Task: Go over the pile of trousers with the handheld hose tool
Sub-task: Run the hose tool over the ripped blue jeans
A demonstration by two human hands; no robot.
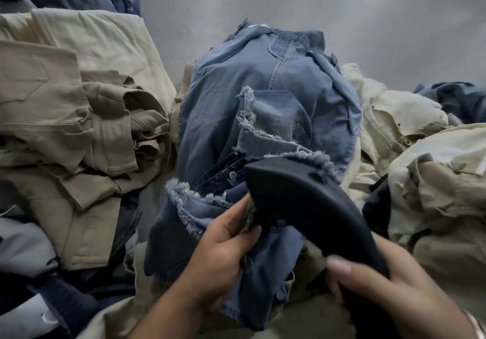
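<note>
Gripping the black hose tool by its handle, right hand fingers curling around it. Left hand is pinching frayed blue denim trousers; tool head is pressing their waistband, mid-pile. Beige trousers are flanking; grey floor beyond.

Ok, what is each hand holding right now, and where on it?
Right hand grips the black hose tool by its handle end. Left hand pinches the blue denim trousers at the frayed edge beside the tool's head.
</note>
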